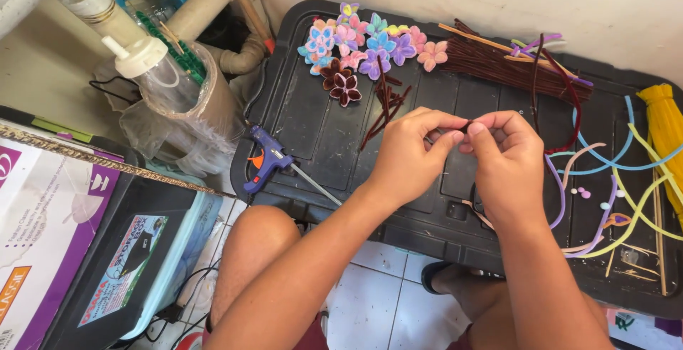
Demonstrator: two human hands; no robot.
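item: dark brown pipe-cleaner piece point(464, 127), centre of the frame, just right of the middle. it is pinched between the left hand point(409, 152) and the right hand point(506, 159), whose fingertips meet over it; only a short dark bit shows between the thumbs, the rest is hidden by the fingers. both hands are closed on it in a fine pinch, wrists raised above the black lid point(313, 119).

handling, as a judgement: very light, fuzzy and not slippery, soft on the outside with a thin wire core that bends and keeps its bend. best gripped at its two ends with fingertips, near the spot to be bent; a hard squeeze would likely flatten the pile or kink it.

outward from the hands:
- short dark brown pieces point(384, 108), loose, just to the upper left of the left hand.
- two dark brown flowers point(340, 82), above those.
- pastel flowers point(370, 40) in pink, blue and purple, top centre.
- bundle of long brown stems point(512, 65), upper right, with thin wooden sticks point(484, 39) across it.
- loose coloured pipe cleaners point(619, 179), blue, yellow and lilac, at the right.
- yellow bundle point(665, 119), far right edge.
- blue glue gun point(265, 159), left edge of the lid, well apart from the hands.
- plastic bottle point(146, 58) in a wrapped container, upper left.
- cardboard boxes point(64, 236), lower left.
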